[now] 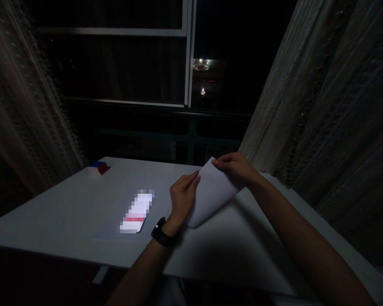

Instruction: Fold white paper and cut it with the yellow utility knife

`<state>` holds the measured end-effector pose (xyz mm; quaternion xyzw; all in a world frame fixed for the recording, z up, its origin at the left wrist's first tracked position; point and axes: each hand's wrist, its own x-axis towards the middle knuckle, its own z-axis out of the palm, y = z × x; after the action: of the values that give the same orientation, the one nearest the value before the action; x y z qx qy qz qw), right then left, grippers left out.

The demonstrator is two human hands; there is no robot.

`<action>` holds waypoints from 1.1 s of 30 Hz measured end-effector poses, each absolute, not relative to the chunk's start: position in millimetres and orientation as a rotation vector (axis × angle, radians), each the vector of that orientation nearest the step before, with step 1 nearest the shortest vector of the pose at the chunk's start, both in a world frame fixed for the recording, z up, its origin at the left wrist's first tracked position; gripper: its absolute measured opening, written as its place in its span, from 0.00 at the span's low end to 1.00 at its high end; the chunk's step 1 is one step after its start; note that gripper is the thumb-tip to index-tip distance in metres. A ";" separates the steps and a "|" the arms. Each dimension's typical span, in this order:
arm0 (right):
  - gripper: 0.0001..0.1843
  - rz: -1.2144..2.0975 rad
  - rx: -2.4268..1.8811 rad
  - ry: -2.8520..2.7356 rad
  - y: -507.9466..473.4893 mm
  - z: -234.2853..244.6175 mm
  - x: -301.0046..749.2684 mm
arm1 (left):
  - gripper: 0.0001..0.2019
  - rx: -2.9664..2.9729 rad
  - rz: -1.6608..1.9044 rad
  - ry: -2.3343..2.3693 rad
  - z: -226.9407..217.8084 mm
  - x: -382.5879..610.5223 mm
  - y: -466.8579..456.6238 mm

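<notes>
A white sheet of paper (215, 193), apparently folded over, is held tilted above the right half of the table. My left hand (183, 193), with a dark watch (162, 233) on its wrist, grips the paper's left edge between thumb and fingers. At the upper edge, near the top corner, my right hand (236, 165) pinches the same paper. A phone (137, 212) with a lit, blurred-out screen lies on the table to the left of my left hand.
The white table (67, 212) stands before a dark window (189, 51). A puzzle cube (98, 168) with blue, red and white faces sits at its far left corner. Curtains (284, 89) hang at both sides.
</notes>
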<state>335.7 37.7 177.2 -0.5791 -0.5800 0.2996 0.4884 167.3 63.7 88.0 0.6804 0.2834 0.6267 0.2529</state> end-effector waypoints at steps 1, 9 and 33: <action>0.17 0.728 -1.408 -1.409 37.4 177.4 335.7 | 0.11 1.848 1.704 0.770 88.1 167.2 63.5; 0.18 0.675 -1.416 -1.457 37.7 176.7 338.3 | 0.11 1.836 1.694 0.777 89.3 166.9 62.2; 0.27 0.823 -0.892 -0.641 26.9 74.6 299.1 | 0.13 1.375 1.700 0.918 66.7 186.1 85.4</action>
<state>299.1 26.9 74.6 -0.4118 -0.2961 0.3798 0.7736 186.1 85.4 66.7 0.5373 0.3586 0.6644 0.3759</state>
